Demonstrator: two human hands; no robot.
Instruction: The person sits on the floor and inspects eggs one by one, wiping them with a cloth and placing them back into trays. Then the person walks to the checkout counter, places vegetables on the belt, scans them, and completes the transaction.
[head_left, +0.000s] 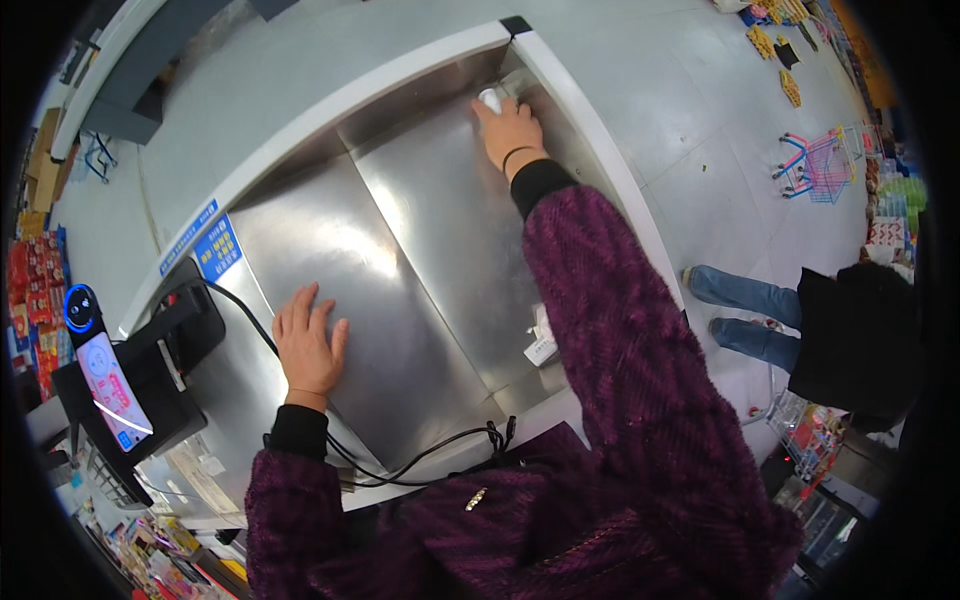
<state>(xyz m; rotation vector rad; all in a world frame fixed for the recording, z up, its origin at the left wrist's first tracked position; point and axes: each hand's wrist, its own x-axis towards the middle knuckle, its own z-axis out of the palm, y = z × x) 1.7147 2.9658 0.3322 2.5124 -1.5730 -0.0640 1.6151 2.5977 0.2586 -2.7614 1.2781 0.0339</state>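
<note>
My right hand (512, 133) reaches to the far right corner of a stainless steel checkout counter (442, 225). Its fingers are on a small white item (490, 100), partly covered by them; a pale, clear piece lies just beyond. My left hand (309, 346) rests palm down over the left part of the counter, fingers spread, holding nothing. Near my right sleeve lies a small white box or crumpled paper (540, 351), partly hidden by the sleeve.
At the left stands a payment terminal (112, 390) with a lit screen. Black cables (420, 461) run along the near edge. A raised white rim (600, 142) borders the counter. Beyond it at right are a person in jeans (750, 319) and a small shopping cart (825, 165).
</note>
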